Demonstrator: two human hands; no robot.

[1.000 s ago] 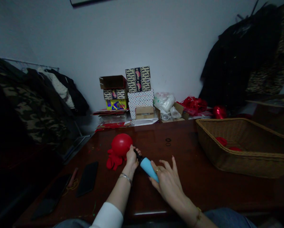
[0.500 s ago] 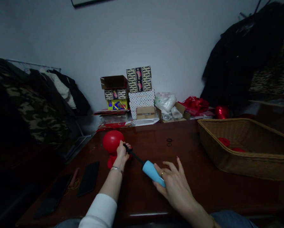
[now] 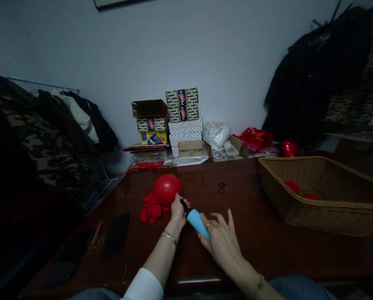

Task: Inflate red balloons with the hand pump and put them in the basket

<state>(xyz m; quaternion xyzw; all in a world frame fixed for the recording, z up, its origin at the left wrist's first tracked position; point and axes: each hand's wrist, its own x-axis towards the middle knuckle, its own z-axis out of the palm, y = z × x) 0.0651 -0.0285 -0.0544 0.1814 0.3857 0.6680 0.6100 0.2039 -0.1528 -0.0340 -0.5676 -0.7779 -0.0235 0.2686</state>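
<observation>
A round red balloon (image 3: 167, 189), partly inflated, is at the nozzle end of a light-blue hand pump (image 3: 198, 223). My left hand (image 3: 178, 209) is closed around the balloon's neck and the pump's black front end; the neck itself is hidden by the fingers. Against the pump's blue body lies my right hand (image 3: 220, 237), thumb and palm gripping it while the other fingers stretch outward. Several limp red balloons (image 3: 151, 207) lie in a pile on the table, left of the inflated one.
To the right stands a wicker basket (image 3: 317, 212) with red items inside. Two dark rings (image 3: 221, 187) lie mid-table. A dark flat phone-like slab (image 3: 115, 235) and a reddish stick (image 3: 96, 232) are at left. Stacked boxes (image 3: 183, 133) stand behind the table.
My left hand and the balloon have moved right, toward the pump body. The black rod between front end and blue body has slid in. More of the limp balloon pile shows.
</observation>
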